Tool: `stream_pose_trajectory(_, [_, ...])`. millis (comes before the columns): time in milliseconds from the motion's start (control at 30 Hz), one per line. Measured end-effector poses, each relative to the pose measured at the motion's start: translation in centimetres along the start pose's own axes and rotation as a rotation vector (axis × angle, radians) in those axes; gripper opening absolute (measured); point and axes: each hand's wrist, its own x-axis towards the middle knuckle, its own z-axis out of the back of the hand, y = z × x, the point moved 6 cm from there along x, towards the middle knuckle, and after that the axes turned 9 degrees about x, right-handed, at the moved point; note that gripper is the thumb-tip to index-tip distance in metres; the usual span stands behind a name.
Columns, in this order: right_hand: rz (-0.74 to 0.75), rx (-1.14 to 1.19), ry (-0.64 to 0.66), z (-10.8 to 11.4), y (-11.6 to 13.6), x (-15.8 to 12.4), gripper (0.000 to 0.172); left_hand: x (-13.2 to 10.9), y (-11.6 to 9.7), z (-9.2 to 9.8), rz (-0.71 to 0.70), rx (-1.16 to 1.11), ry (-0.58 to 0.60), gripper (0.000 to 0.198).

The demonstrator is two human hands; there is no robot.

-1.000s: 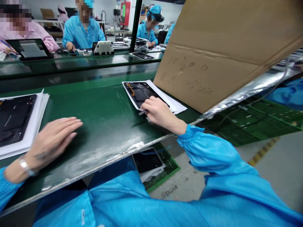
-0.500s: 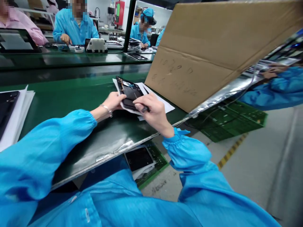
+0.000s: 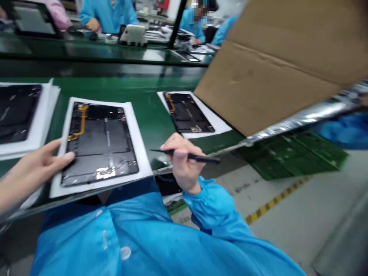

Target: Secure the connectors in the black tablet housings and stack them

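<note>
In the loosely closed left hand (image 3: 38, 168), a tablet (image 3: 97, 142) on paper (image 3: 139, 149) is held at the near left edge of the table (image 3: 152, 119), and could be scratched were the pointed tool (image 3: 202, 158), gripped in the curled right hand (image 3: 184, 163), swung left.

I have passing room over the glossy green tabletop (image 3: 152, 119), between the near flat black rectangular device with orange ribbon (image 3: 99, 143) and the farther black device (image 3: 188, 113). The slim black pointed tool (image 3: 202, 158) in my right hand (image 3: 184, 163) obstructs its near end; a large slanting brown cardboard panel (image 3: 247, 82) blocks the right.
</note>
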Motion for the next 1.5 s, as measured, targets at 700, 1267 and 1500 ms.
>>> stream_pose_trajectory(700, [0.036,-0.152,0.288,-10.4,1.3,-3.0,0.022,-5.3,-0.1,-1.3,-0.827,0.368,-0.393,0.013])
stream_pose_trajectory(1267, [-0.156,-0.139,0.122,-10.5,0.4,-3.3,0.022,-2.2,-2.5,-2.1,-0.658,0.066,-0.015,0.017])
stream_pose_trajectory(1500, [-0.214,-0.243,0.248,-10.3,0.1,-3.6,0.023,-1.9,-1.6,-1.6,-0.614,0.001,0.007,0.011])
